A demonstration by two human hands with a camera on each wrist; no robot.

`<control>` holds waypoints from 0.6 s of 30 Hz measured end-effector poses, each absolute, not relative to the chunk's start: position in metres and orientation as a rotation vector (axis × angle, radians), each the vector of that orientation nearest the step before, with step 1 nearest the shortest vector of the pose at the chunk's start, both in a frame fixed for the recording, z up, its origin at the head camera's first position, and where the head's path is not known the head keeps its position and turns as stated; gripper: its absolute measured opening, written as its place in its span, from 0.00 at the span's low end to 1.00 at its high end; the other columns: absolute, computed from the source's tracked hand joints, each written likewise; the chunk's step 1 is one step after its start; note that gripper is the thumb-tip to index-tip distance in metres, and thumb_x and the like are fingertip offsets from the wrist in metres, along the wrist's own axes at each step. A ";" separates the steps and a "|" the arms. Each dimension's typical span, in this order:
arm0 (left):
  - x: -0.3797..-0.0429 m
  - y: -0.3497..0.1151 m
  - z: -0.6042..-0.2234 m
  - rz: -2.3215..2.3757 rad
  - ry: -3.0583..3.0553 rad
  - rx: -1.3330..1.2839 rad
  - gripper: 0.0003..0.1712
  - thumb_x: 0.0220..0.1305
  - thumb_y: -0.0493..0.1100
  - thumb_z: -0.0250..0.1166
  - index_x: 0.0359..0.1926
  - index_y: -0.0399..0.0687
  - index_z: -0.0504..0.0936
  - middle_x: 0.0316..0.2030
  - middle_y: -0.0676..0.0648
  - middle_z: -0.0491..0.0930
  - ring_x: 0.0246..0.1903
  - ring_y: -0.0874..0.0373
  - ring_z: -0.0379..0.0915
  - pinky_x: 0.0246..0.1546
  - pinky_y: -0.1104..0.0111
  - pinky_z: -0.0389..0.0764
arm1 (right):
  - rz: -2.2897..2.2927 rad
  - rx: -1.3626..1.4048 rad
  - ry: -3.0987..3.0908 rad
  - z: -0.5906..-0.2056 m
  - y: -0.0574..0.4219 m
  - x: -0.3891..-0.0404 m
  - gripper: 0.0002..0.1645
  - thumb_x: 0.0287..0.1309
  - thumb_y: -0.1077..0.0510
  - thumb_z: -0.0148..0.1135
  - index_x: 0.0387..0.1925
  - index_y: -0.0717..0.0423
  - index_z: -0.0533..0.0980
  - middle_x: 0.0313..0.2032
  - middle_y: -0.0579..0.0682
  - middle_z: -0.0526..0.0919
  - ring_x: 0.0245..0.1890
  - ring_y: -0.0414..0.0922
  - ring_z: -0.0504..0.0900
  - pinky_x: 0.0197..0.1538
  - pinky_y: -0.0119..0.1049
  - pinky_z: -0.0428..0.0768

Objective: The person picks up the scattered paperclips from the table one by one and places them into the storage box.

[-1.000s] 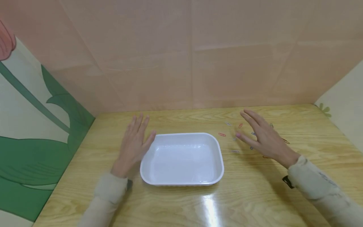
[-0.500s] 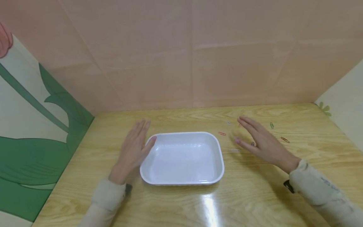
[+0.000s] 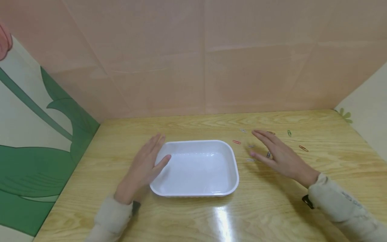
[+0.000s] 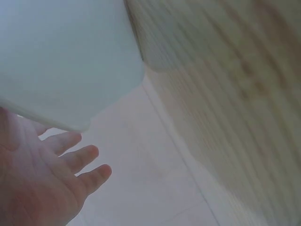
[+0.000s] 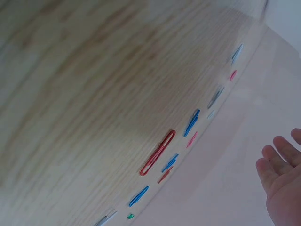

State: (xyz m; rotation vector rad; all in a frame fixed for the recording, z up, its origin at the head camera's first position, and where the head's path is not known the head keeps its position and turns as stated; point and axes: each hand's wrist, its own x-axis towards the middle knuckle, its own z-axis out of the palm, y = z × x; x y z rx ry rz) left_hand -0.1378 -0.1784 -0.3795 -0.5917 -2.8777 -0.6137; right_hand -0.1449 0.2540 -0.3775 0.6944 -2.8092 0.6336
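A white rectangular tray rests on the wooden table, its inside bare. My left hand hovers at the tray's left rim with fingers straight and thumb spread over the rim; in the left wrist view its palm and fingers lie beside the tray's outer wall. My right hand, fingers extended, hangs above scattered paperclips and holds nothing. Around it lie a pink paperclip, a green paperclip and several others. The right wrist view shows a red paperclip and a blue paperclip among more; some are hidden in the head view.
The wooden table meets a pinkish covered wall at the back. A panel with green leaf shapes borders the left side, and a pale panel the right.
Both hands have drifted slightly toward me; the left thumb is now further over the tray. The right hand no longer covers part of the green paperclip. Tray and paperclips stay put.
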 end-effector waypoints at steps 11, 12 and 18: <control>-0.128 -0.174 -0.380 -0.623 -2.882 -0.653 0.42 0.73 0.59 0.53 0.77 0.41 0.54 0.77 0.41 0.54 0.77 0.44 0.48 0.76 0.47 0.55 | 0.640 0.710 -2.819 -0.376 0.254 -0.143 0.44 0.63 0.44 0.65 0.73 0.57 0.61 0.72 0.60 0.64 0.69 0.66 0.64 0.62 0.71 0.69; -0.127 -0.174 -0.380 -0.630 -2.883 -0.655 0.41 0.74 0.59 0.53 0.76 0.40 0.54 0.77 0.41 0.54 0.77 0.44 0.48 0.76 0.47 0.55 | 0.638 0.712 -2.816 -0.376 0.254 -0.143 0.44 0.63 0.44 0.65 0.73 0.57 0.61 0.72 0.61 0.64 0.69 0.66 0.64 0.61 0.71 0.69; -0.127 -0.175 -0.381 -0.654 -2.916 -0.679 0.40 0.75 0.59 0.51 0.76 0.41 0.55 0.76 0.41 0.55 0.77 0.44 0.49 0.76 0.48 0.56 | 0.625 0.733 -2.800 -0.377 0.254 -0.143 0.42 0.62 0.45 0.66 0.71 0.59 0.64 0.71 0.62 0.64 0.68 0.66 0.65 0.61 0.70 0.70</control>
